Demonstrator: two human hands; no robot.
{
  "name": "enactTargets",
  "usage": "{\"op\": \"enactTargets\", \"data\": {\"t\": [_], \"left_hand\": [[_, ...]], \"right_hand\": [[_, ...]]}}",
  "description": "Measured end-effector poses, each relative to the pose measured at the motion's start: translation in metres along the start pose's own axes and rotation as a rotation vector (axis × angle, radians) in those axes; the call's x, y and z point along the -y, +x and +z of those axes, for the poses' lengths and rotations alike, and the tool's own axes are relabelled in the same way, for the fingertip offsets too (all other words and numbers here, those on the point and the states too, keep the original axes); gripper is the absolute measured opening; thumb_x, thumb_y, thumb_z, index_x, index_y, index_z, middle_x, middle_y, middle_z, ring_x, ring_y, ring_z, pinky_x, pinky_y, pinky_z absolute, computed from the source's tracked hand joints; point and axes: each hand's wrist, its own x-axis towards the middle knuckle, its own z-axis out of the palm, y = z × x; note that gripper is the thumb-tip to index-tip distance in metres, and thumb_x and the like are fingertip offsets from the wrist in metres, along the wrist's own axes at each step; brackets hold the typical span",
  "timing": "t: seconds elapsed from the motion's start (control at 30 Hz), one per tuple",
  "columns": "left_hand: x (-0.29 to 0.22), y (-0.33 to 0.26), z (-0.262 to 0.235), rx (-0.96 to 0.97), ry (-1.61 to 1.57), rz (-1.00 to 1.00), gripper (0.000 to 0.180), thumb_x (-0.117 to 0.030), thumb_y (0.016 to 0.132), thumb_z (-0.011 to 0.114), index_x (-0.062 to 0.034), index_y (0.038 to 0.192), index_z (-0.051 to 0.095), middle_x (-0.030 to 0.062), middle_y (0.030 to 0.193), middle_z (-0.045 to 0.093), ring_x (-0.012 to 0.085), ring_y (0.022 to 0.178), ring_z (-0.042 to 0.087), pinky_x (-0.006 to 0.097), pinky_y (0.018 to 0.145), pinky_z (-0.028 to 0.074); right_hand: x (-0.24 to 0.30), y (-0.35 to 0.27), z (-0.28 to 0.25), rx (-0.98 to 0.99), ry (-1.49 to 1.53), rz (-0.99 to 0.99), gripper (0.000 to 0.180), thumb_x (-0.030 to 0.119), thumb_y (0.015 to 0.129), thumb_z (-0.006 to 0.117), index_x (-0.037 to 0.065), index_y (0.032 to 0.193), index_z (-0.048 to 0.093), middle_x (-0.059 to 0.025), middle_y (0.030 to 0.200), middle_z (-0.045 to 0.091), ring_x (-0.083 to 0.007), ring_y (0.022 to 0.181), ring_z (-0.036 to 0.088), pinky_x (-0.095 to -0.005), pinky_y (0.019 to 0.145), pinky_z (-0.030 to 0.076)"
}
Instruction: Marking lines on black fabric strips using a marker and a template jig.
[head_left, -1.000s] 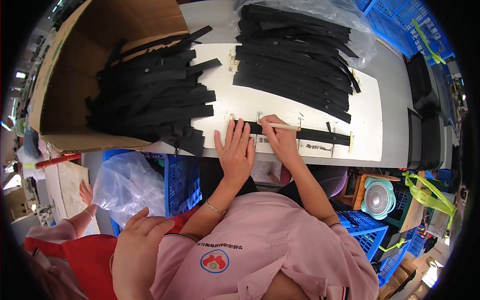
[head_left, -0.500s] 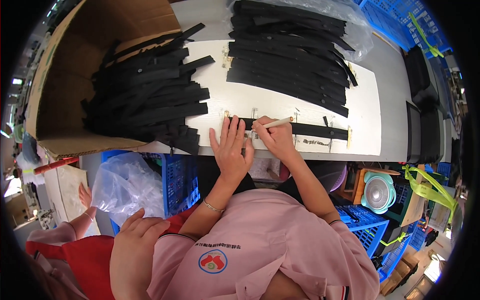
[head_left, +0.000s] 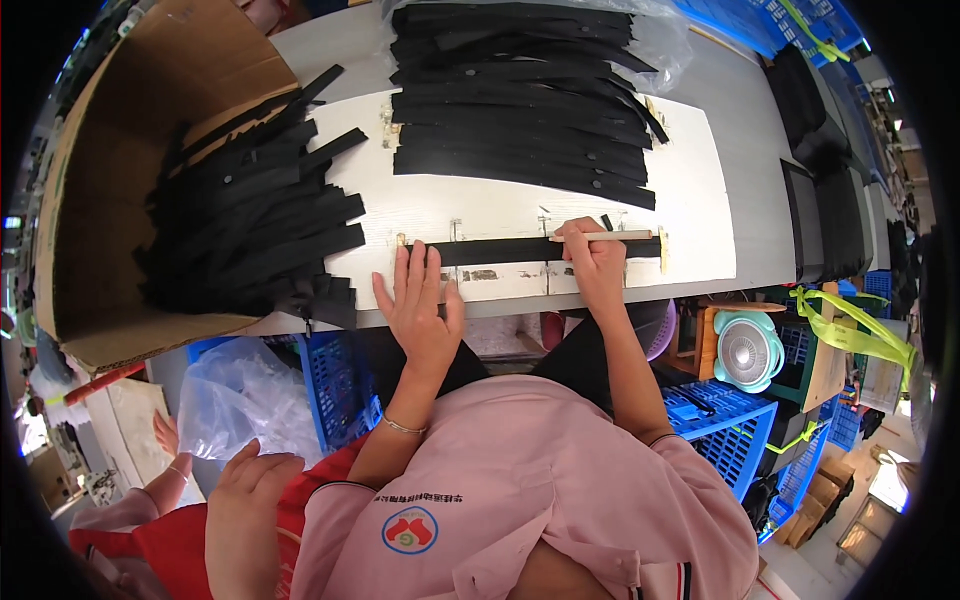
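A single black fabric strip (head_left: 500, 250) lies lengthwise on the white board (head_left: 700, 200), crossing several dark guide marks. My left hand (head_left: 418, 305) rests flat with fingers spread, its fingertips on the strip's left end. In my right hand (head_left: 595, 268) is a slim white pen (head_left: 625, 236), pinched between the fingers and slanted low. Its tip is at the strip's upper edge, by the middle guide mark. Beyond, a wide pile of black strips (head_left: 520, 130) covers the back of the board. Another heap of strips (head_left: 240, 220) spills out of a cardboard box (head_left: 85, 230) at the left.
Clear plastic sheeting (head_left: 665, 60) lies behind the back pile. Black cases (head_left: 840, 210) stand at the table's right. Below the edge are a blue crate (head_left: 340, 370) with a plastic bag (head_left: 245, 395) and a teal fan (head_left: 750, 352). Another person's hand (head_left: 245, 500) is at lower left.
My right hand has moved rightward along the strip with the pen, from the left guide mark to the middle one. My left hand stays on the left end. The whole view has shifted.
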Motion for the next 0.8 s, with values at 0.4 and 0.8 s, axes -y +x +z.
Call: {"op": "enactTargets", "data": {"t": [0.4,0.8], "left_hand": [[-0.062,0.017,0.021,0.018,-0.381,0.148,0.033,-0.013,0.088,0.073,-0.0031,0.119,0.071,0.0111,0.128,0.066,0.0317,0.118,0.058,0.050,0.110,0.036],[-0.074,0.038,0.043,-0.031,-0.335,0.129,0.015,-0.006,0.080,0.078,-0.0055,0.095,0.076,0.0025,0.103,0.070,0.0237,0.097,0.061,0.038,0.088,0.041]], "right_hand": [[-0.013,0.002,0.001,0.010,-0.121,-0.012,0.023,0.018,0.099,0.061,0.000,0.090,0.072,-0.0051,0.061,0.059,-0.0094,0.054,0.055,-0.0283,0.053,0.044],[-0.016,0.001,-0.004,0.055,-0.169,-0.134,0.024,0.019,0.097,0.063,0.001,0.085,0.071,-0.0115,0.067,0.068,-0.0206,0.057,0.066,-0.0321,0.054,0.048]]}}
